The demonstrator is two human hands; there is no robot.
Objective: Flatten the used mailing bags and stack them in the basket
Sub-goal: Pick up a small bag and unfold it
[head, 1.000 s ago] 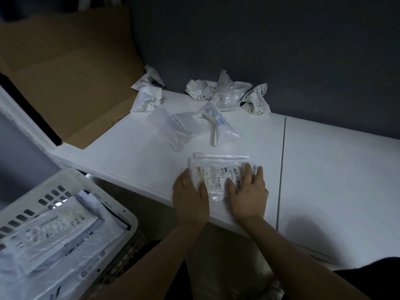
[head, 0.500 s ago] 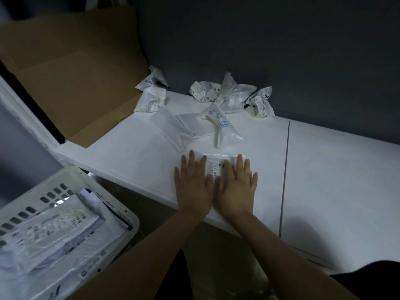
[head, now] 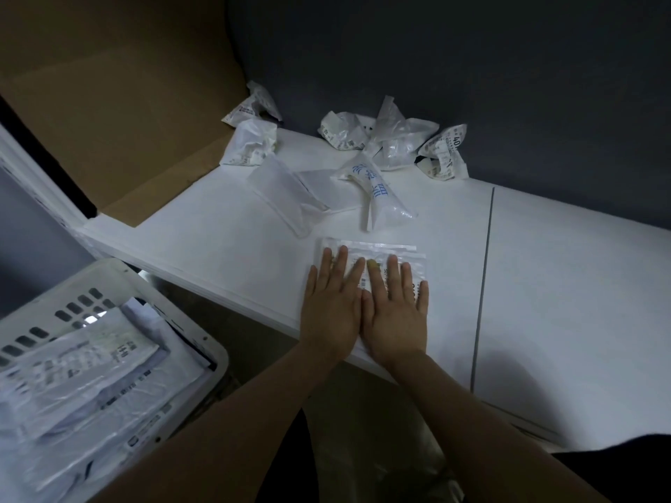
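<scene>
L hand (head: 329,309) flat, fingers straight, pressing mailing bag (head: 374,249), R hand (head: 395,314) same, side by side

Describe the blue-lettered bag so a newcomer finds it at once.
On the white table, look just past the left hand and right hand pressing the flat bag at the near edge. The blue-lettered bag lies there, rolled and crinkled, in front of the crumpled heap by the dark wall. It alone bears large blue characters; its neighbours are plain or carry small black print.
</scene>
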